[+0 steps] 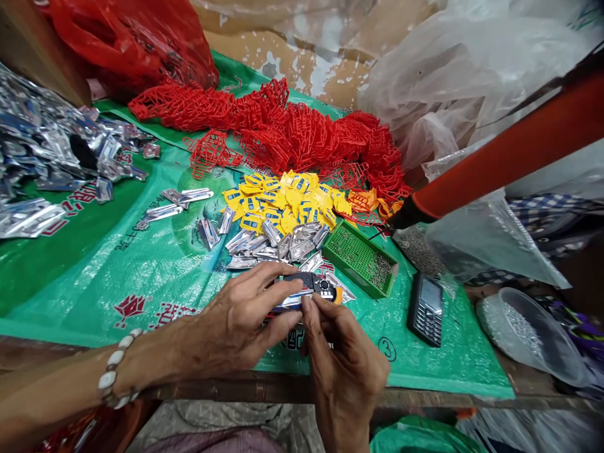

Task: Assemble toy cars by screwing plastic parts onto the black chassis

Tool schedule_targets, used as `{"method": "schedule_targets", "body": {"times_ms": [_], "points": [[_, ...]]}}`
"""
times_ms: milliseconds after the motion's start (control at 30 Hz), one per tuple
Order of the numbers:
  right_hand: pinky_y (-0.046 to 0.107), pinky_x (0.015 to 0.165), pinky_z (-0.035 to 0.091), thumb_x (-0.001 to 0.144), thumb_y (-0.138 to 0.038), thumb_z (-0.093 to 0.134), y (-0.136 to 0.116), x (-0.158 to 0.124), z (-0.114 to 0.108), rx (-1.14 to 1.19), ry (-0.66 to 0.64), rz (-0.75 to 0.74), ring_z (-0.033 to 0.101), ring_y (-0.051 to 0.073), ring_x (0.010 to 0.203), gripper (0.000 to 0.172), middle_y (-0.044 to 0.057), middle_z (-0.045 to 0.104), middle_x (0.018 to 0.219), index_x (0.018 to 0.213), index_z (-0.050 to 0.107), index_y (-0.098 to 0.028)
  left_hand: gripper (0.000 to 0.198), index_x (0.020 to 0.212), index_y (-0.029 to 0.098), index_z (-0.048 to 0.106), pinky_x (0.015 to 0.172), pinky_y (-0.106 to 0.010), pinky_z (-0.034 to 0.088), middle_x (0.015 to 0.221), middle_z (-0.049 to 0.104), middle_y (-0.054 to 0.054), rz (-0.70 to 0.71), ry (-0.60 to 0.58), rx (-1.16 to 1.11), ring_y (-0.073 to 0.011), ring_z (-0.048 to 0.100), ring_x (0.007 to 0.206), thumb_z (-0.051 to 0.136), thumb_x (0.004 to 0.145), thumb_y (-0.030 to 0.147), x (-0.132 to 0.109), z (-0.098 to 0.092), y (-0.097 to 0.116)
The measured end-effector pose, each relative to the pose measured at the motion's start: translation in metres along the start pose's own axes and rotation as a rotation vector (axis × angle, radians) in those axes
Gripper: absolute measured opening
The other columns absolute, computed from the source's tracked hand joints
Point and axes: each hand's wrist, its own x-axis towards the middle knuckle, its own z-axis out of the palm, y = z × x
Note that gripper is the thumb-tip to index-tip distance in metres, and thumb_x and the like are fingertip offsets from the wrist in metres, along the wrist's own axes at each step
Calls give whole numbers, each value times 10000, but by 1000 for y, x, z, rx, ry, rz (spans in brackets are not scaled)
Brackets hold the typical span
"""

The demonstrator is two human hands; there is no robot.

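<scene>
A small black and silver piece (309, 281) is held near the front of the table (268, 385), gripped by the left hand (243, 314) and pinched by the right hand (348, 358); it looks partly put together, while many silver parts (302, 241), yellow parts (292, 196) and red frames (306, 138) are left loose in heaps behind it

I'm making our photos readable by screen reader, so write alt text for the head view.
A person's left hand holds a small dark and silver piece over a green sheet, the right hand close against it. Beyond lie silver parts, yellow parts and red plastic frames; to the right are a green basket and a keypad phone.
</scene>
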Motion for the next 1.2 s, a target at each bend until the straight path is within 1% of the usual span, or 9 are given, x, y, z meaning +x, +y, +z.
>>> {"method": "schedule_targets", "body": {"times_ms": [133, 200, 300, 500, 567, 700, 900, 1100, 1200], "points": [[161, 643, 567, 932, -133, 612, 3, -3, 0, -38, -10, -114, 686, 89, 669, 57, 31, 712, 762, 963, 660, -131, 247, 1147, 19, 655, 923, -305, 582, 1126, 670, -199, 21, 55, -13, -224, 639, 1092, 478, 997, 104, 2, 4, -3], [185, 679, 584, 928, -118, 614, 5, -7, 1, -70, 5, -150, 709, 109, 734, 129, 60, 740, 837, 1047, 659, -132, 234, 1136, 17, 664, 922, -299, 582, 1110, 672, -195, 17, 74, -27, -219, 645, 1079, 504, 992, 110, 3, 6, -4], [197, 685, 590, 935, -96, 594, 8, -13, 2, -133, 29, -191, 716, 117, 755, 219, 83, 756, 888, 1146, 645, -126, 227, 1136, 26, 669, 938, -300, 579, 1123, 671, -186, 7, 82, -36, -209, 653, 1085, 522, 989, 115, 3, 6, -4], [203, 611, 556, 964, -80, 517, 6, -18, 6, -227, 30, -237, 706, 125, 694, 360, 84, 755, 835, 1319, 575, -98, 245, 1170, 48, 662, 972, -288, 568, 1182, 659, -170, 1, 41, -15, -189, 659, 1109, 512, 990, 123, 3, 1, -5], [208, 615, 544, 963, -71, 507, 4, -19, 7, -219, 34, -236, 704, 127, 695, 339, 88, 754, 827, 1293, 583, -80, 249, 1197, 67, 647, 997, -294, 555, 1203, 650, -159, 1, 20, -10, -186, 646, 1131, 523, 995, 141, 2, 0, -5], [209, 632, 531, 974, -91, 490, 2, -18, 10, -196, 47, -191, 699, 118, 708, 276, 74, 754, 835, 1220, 615, -104, 289, 1286, 106, 586, 1027, -297, 544, 1281, 599, -152, 15, -35, 19, -184, 614, 1187, 519, 1012, 172, 0, -3, -8], [224, 638, 519, 988, -105, 472, -3, -19, 13, -205, 77, -166, 687, 121, 719, 224, 78, 753, 831, 1136, 634, -62, 394, 1400, 161, 478, 1043, -343, 551, 1365, 542, -145, 61, -166, 70, -201, 580, 1251, 524, 1009, 146, 0, -11, -14], [232, 653, 537, 965, -86, 475, -2, -21, 12, -172, 37, -168, 703, 142, 792, 265, 104, 757, 881, 1182, 621, -42, 445, 1445, 211, 457, 1052, -420, 551, 1386, 554, -140, 21, -171, 61, -246, 577, 1272, 525, 1009, 157, -6, -11, -15], [229, 654, 547, 957, -79, 483, -2, -24, 12, -175, 46, -156, 708, 147, 785, 277, 100, 759, 872, 1198, 616, -58, 429, 1437, 214, 475, 1073, -410, 535, 1398, 551, -135, -14, -158, 33, -238, 563, 1291, 526, 1013, 171, -9, -10, -15]]}}
